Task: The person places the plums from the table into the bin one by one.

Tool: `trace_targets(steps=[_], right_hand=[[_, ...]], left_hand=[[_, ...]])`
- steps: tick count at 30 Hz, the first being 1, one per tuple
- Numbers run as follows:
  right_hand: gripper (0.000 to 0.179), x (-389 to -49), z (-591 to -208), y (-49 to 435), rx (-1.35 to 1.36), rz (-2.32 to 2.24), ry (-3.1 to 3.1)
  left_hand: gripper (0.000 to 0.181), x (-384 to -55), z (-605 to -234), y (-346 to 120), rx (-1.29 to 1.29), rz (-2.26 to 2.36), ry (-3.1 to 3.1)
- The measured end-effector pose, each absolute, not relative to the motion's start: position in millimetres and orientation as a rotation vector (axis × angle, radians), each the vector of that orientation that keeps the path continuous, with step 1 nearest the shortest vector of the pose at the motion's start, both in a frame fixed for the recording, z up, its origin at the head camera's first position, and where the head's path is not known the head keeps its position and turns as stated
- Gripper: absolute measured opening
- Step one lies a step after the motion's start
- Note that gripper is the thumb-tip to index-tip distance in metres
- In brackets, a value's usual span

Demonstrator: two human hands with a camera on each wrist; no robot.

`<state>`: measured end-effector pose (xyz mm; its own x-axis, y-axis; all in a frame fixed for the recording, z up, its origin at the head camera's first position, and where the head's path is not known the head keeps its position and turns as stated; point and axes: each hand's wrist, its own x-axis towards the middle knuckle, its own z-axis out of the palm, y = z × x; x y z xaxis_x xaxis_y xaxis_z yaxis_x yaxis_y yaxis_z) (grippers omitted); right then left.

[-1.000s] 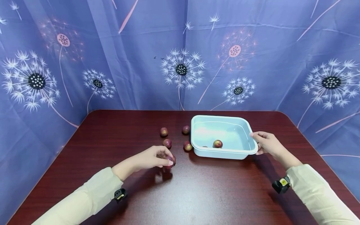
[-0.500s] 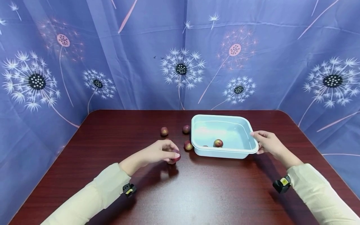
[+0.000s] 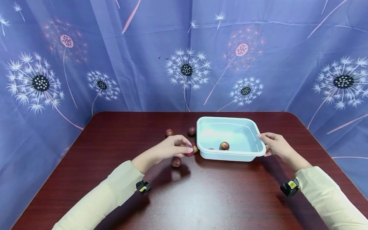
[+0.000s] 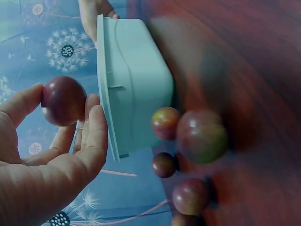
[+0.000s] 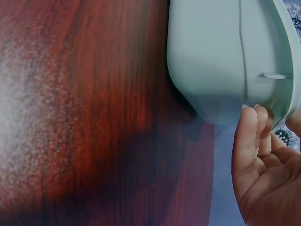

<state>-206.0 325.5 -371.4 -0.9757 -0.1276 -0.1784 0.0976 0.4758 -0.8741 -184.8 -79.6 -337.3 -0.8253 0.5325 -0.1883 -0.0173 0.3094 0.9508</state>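
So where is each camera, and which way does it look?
Head: worn there, facing forward and down at the table and tub; both arms show.
Left wrist: worn there, facing the tub's side; left fingers pinching a fruit show.
Right wrist: worn there, facing the tub; right fingers gripping its rim show.
Shared: head and left wrist share the pinched fruit.

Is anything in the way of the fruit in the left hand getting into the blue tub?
Yes: the tub's side wall, which the held fruit must go over. One loose fruit sits on the table beside that wall, but lower than the held one, so it probably won't block.
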Motion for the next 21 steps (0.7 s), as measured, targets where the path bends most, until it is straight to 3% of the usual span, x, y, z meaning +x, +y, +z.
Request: trace_targets(steps=[21], right_hand=[[0.056, -204, -368, 322, -0.010, -1.526, 2.513]], left_hand=[[0.027, -204, -314, -44, 0.412, 1.571, 2.131]])
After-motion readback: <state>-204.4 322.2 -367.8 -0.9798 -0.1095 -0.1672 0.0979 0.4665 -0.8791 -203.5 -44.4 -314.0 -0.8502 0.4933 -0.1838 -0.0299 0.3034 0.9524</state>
